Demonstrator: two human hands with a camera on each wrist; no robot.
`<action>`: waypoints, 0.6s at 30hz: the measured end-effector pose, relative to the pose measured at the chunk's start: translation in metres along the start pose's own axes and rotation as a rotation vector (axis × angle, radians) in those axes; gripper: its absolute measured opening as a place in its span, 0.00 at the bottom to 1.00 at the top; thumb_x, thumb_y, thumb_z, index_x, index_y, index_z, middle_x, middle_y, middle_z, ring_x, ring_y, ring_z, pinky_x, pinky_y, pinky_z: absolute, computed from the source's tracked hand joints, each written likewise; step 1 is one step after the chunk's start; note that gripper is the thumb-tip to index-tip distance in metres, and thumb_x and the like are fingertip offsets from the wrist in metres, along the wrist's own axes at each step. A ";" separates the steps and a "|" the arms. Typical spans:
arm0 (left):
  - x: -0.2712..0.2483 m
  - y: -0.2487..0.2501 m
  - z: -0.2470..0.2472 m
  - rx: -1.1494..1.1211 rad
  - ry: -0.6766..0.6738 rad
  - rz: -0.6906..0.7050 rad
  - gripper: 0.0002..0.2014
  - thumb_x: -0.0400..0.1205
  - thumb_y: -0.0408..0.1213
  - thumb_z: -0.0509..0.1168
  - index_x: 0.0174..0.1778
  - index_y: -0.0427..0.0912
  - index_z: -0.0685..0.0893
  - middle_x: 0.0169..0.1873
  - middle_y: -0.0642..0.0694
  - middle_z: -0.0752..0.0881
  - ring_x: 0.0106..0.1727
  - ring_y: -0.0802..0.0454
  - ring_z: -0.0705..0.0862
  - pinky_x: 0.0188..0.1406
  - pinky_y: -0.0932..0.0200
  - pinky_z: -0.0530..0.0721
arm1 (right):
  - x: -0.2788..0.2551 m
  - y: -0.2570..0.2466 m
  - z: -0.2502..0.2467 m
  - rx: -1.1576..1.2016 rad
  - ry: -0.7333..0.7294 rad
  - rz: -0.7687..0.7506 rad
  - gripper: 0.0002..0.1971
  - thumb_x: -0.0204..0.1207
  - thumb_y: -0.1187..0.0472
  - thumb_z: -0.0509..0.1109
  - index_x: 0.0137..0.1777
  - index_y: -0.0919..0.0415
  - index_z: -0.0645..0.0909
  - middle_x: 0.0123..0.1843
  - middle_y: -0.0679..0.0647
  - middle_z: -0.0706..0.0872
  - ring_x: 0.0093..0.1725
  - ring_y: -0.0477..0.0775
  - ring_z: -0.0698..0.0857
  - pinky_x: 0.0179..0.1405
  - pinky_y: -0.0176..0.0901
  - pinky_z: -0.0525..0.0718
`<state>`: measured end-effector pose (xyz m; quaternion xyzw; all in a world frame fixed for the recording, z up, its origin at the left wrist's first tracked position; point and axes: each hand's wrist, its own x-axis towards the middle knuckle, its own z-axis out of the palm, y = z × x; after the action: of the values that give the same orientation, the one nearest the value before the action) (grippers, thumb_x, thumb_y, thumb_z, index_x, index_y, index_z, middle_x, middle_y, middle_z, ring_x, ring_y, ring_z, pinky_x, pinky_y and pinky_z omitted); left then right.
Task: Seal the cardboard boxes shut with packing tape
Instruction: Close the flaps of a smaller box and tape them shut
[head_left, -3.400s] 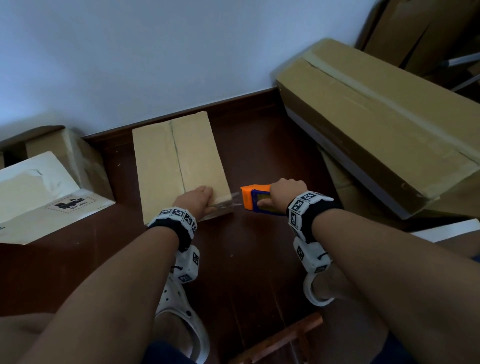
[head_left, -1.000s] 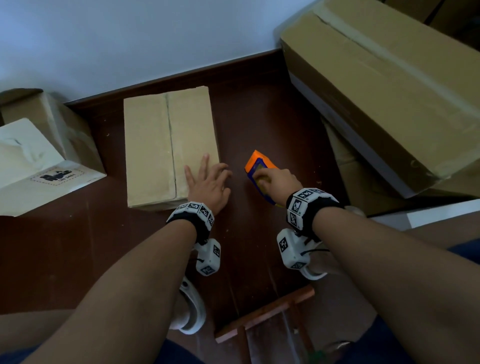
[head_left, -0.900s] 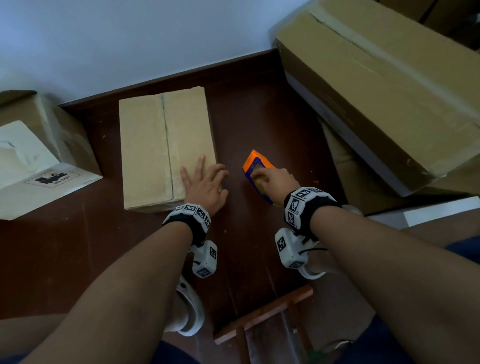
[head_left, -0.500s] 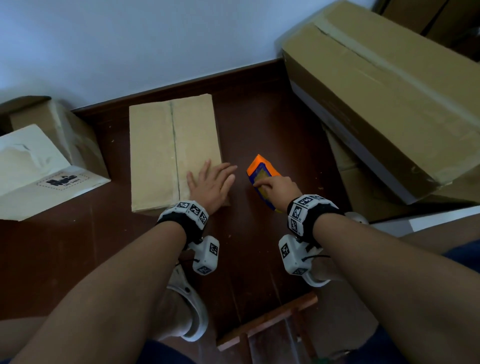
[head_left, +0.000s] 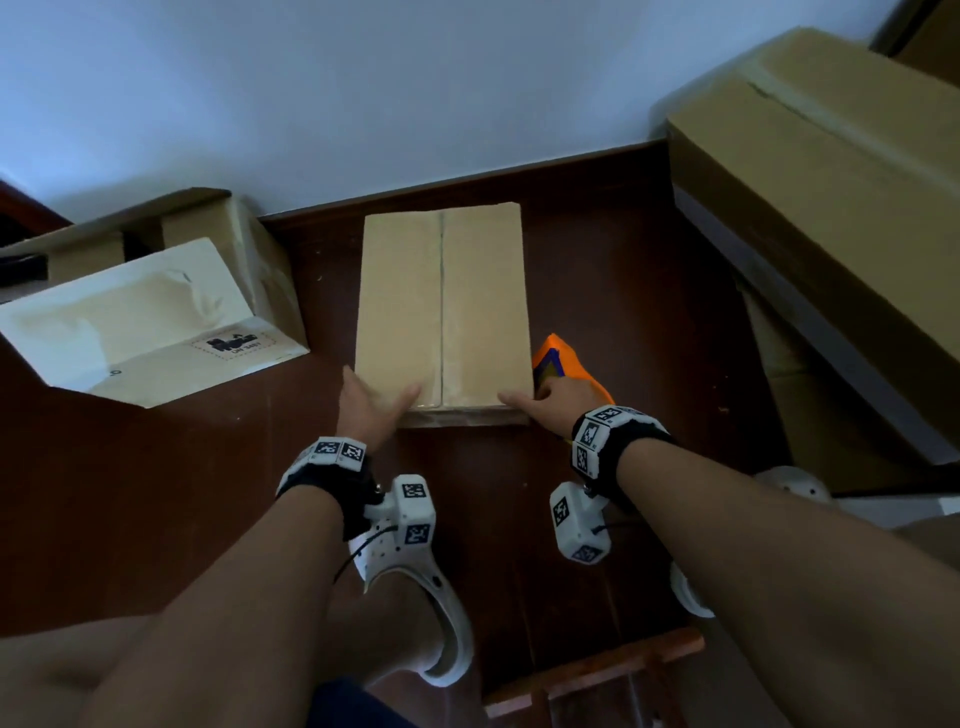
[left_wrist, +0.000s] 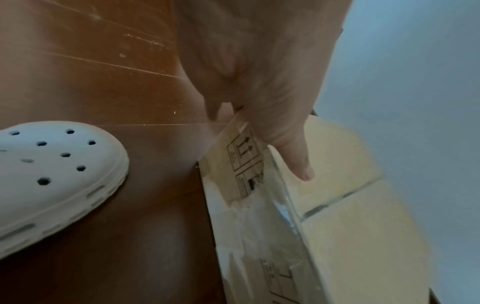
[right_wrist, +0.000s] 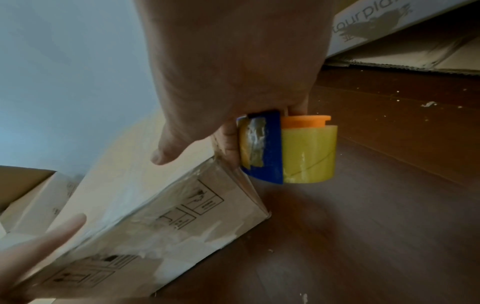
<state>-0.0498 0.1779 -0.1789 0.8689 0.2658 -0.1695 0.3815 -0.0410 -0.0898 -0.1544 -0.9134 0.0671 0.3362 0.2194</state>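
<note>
- The box (head_left: 444, 312) is matt brown cardboard, with glossy clear tape (left_wrist: 262, 230) on its end.
- The floor (head_left: 156, 493) is dark polished wood.
- The tape dispenser (right_wrist: 270, 152) is smooth plastic.
- The shoe (left_wrist: 52, 174) is matt white foam-like plastic.

Tan cardboard box (head_left: 441, 312) w/ black handling symbols; orange-blue tape dispenser (right_wrist: 270, 148) — yellowish roll; white perforated clog (left_wrist: 52, 174); dark-brown floor (head_left: 156, 493).

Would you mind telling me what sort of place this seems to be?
Probably a room at home used for packing or storage: a dark wooden floor against a plain white wall, with brown cardboard boxes piled about.
</note>
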 end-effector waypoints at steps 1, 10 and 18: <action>0.003 -0.007 0.000 -0.027 -0.004 0.025 0.58 0.71 0.59 0.75 0.85 0.39 0.45 0.83 0.38 0.58 0.82 0.42 0.60 0.81 0.48 0.61 | 0.002 -0.002 0.001 0.013 -0.003 0.005 0.33 0.71 0.25 0.59 0.42 0.60 0.76 0.31 0.52 0.75 0.30 0.50 0.74 0.28 0.42 0.69; 0.002 -0.018 0.009 -0.019 0.109 0.172 0.46 0.74 0.52 0.75 0.81 0.39 0.58 0.72 0.35 0.68 0.72 0.39 0.70 0.73 0.47 0.70 | 0.011 0.006 0.008 0.098 0.008 -0.063 0.25 0.77 0.35 0.63 0.34 0.57 0.68 0.29 0.53 0.70 0.27 0.51 0.70 0.26 0.43 0.65; -0.004 -0.012 0.005 0.117 0.027 0.151 0.45 0.77 0.58 0.69 0.80 0.32 0.58 0.75 0.33 0.64 0.76 0.37 0.67 0.76 0.48 0.67 | 0.013 0.017 -0.002 -0.016 -0.018 -0.026 0.30 0.77 0.31 0.59 0.28 0.57 0.64 0.24 0.53 0.64 0.23 0.52 0.65 0.25 0.44 0.63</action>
<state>-0.0604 0.1793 -0.1868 0.9095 0.1942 -0.1440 0.3381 -0.0350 -0.1054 -0.1673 -0.9129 0.0504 0.3421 0.2169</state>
